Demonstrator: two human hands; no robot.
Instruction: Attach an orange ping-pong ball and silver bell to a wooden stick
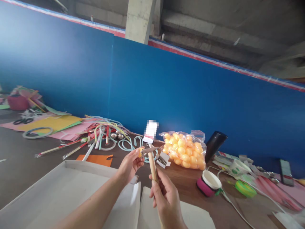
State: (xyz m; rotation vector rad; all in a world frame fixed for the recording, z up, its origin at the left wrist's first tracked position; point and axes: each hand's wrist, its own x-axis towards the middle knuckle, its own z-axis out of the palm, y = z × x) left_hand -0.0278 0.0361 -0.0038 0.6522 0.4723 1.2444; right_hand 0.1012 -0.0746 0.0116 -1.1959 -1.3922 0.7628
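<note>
With our left hand (pixel 130 167) grasping the pointed metal tool (pixel 145 150) and our right hand (pixel 165 194) wrapped around the wooden stick (pixel 153 168) above the desk (pixel 187 183), we should steady both and press lightly where they cross, angled away from ourselves.

The fingers (pixel 156 188) hold one stick (pixel 152 168) and one pointed tool (pixel 145 150); beyond them, one black cylinder (pixel 215 144), one bag (pixel 198 136) (its balls (pixel 181 150) overlap uncountably).

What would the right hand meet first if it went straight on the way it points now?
Probably the pointed blade in the left hand: in this view it crosses the upper end of the wooden stick that the right hand holds. Depth is unclear, so contact can't be confirmed.
</note>
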